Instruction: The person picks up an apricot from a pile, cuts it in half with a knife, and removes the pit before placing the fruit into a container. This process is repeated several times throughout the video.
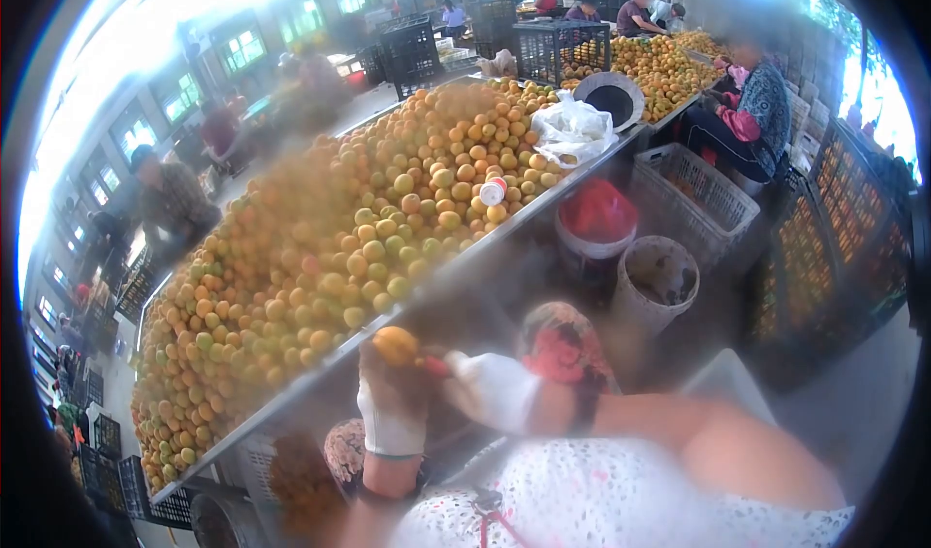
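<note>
My left hand (393, 407), in a white glove soiled brown over the fingers, is closed around a round orange-yellow fruit (396, 345) held upright at the table's near edge. Beside it my right hand (493, 389), also in a white glove, grips a small tool with a red handle (435, 365). The tool points at the fruit; its tip is blurred. Just beyond both hands, a long metal-edged table (320, 356) carries a large heap of similar orange and greenish fruit (388, 228).
On the heap lie a red-and-white container (494, 191) and a white plastic bag (574, 129). Two buckets, one with red contents (596, 213) and one stained white (657, 283), stand right of the table near a grey crate (696, 199). A seated person (761, 112) is beyond; fruit-filled crates (853, 218) stack at right.
</note>
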The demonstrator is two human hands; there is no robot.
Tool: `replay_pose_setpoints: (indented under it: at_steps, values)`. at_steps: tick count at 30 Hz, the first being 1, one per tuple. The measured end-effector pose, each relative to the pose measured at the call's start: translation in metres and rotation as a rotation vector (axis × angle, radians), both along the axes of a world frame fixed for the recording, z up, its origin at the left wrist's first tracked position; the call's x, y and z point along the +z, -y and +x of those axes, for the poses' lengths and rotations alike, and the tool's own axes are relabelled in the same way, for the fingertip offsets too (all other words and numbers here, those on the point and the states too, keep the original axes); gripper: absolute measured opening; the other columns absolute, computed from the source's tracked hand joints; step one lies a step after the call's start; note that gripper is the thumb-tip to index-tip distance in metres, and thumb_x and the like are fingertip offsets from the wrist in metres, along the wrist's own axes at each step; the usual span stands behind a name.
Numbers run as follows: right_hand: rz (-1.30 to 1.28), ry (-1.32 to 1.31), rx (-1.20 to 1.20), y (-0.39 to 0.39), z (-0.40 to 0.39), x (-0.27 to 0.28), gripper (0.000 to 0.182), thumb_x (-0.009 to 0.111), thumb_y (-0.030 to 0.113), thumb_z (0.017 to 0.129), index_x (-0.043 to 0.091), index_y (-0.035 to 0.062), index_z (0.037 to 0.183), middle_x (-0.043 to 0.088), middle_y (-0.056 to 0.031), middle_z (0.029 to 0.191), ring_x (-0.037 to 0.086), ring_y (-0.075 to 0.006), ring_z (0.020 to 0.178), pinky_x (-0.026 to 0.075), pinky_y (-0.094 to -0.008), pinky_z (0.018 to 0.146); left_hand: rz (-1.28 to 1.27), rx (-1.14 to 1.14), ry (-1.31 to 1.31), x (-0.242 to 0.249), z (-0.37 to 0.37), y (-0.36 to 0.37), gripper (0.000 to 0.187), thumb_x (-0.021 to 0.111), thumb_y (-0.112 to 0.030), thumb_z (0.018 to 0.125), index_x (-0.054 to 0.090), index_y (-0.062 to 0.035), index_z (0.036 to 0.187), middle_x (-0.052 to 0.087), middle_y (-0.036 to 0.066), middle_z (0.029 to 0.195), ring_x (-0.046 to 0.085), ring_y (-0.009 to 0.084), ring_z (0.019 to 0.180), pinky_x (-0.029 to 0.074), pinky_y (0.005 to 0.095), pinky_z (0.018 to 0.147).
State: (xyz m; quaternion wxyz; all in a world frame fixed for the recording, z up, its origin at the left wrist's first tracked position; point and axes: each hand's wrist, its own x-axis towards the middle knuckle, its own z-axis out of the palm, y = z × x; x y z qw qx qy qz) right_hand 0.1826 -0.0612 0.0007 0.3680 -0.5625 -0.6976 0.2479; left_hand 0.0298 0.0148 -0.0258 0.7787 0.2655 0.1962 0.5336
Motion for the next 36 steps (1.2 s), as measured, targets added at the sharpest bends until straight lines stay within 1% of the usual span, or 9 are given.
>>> replay_pose_setpoints:
  at_steps: [4,7,12,13,19,26,28,31,36]
  values:
    - [-0.004,-0.089,0.029,0.004,0.006,0.011,0.026,0.060,0.025,0.096,0.057,0.0015,0.106,0.066,-0.0238,0.081,0.067,-0.0403,0.079,0.051,-0.0438,0.064,0.100,-0.056,-0.099,0.019,-0.012,0.004,0.051,0.048,-0.050,0.101,0.055,0.0000,0.108,0.060,0.016,0.100,0.060,0.0316,0.091,0.049,0.0438,0.087]
    - [0.305,-0.332,-0.084,-0.007,0.007,0.007,0.031,0.062,0.032,0.097,0.057,0.0019,0.100,0.063,-0.0226,0.075,0.066,-0.0405,0.075,0.049,-0.0417,0.062,0.225,0.055,-0.269,0.025,-0.012,0.012,0.050,0.049,-0.046,0.102,0.055,0.0019,0.114,0.060,0.013,0.103,0.060,0.0271,0.089,0.048,0.0410,0.087]
    - [0.346,-0.248,-0.153,-0.018,0.012,0.007,0.035,0.062,0.037,0.097,0.057,0.0016,0.098,0.063,-0.0208,0.074,0.066,-0.0375,0.070,0.050,-0.0404,0.061,0.603,-0.002,-0.778,0.037,0.004,0.037,0.049,0.049,-0.032,0.102,0.048,0.0044,0.136,0.057,0.011,0.122,0.055,0.0192,0.112,0.042,0.0324,0.099]
    - [0.277,-0.318,-0.135,-0.019,0.010,0.006,0.036,0.062,0.037,0.097,0.058,0.0018,0.098,0.063,-0.0204,0.075,0.066,-0.0365,0.070,0.050,-0.0403,0.061,0.592,-0.047,-0.731,0.035,0.004,0.039,0.049,0.048,-0.028,0.102,0.044,0.0037,0.140,0.054,0.011,0.131,0.050,0.0181,0.122,0.038,0.0309,0.104]
    - [0.179,-0.406,-0.131,-0.024,0.009,0.006,0.036,0.062,0.037,0.096,0.059,0.0015,0.099,0.065,-0.0196,0.078,0.068,-0.0331,0.072,0.051,-0.0389,0.062,0.643,-0.175,-0.755,0.029,0.005,0.036,0.057,0.051,-0.031,0.101,0.037,0.0013,0.146,0.049,0.010,0.138,0.047,0.0185,0.126,0.036,0.0321,0.107]
    - [0.151,-0.517,-0.106,-0.039,0.005,-0.014,0.030,0.061,0.030,0.095,0.061,0.0014,0.102,0.066,-0.0201,0.083,0.069,-0.0303,0.081,0.052,-0.0383,0.068,0.567,-0.130,-0.737,0.029,0.014,0.037,0.059,0.046,-0.038,0.104,0.035,0.0005,0.148,0.049,0.010,0.137,0.045,0.0189,0.128,0.035,0.0333,0.109]
    - [0.134,-0.572,-0.100,-0.039,0.005,-0.015,0.029,0.060,0.029,0.095,0.061,0.0015,0.103,0.066,-0.0204,0.084,0.069,-0.0307,0.082,0.051,-0.0384,0.069,0.590,-0.054,-0.865,0.032,0.015,0.039,0.061,0.047,-0.043,0.104,0.036,-0.0022,0.148,0.057,0.008,0.122,0.056,0.0160,0.109,0.045,0.0296,0.093]
    - [0.125,-0.673,-0.084,-0.037,0.004,-0.011,0.028,0.059,0.027,0.095,0.061,0.0012,0.104,0.065,-0.0210,0.085,0.069,-0.0316,0.082,0.051,-0.0382,0.070,0.420,-0.075,-0.774,0.028,0.019,0.040,0.044,0.044,-0.029,0.105,0.045,-0.0026,0.141,0.062,0.010,0.117,0.057,0.0173,0.107,0.047,0.0324,0.094]
    - [0.150,-0.707,-0.087,-0.030,0.005,0.008,0.026,0.058,0.026,0.096,0.061,0.0010,0.104,0.065,-0.0209,0.085,0.068,-0.0326,0.081,0.051,-0.0383,0.069,0.273,-0.100,-0.617,0.036,0.028,0.044,0.043,0.043,-0.030,0.106,0.046,-0.0039,0.140,0.060,0.009,0.117,0.057,0.0173,0.106,0.046,0.0309,0.094]
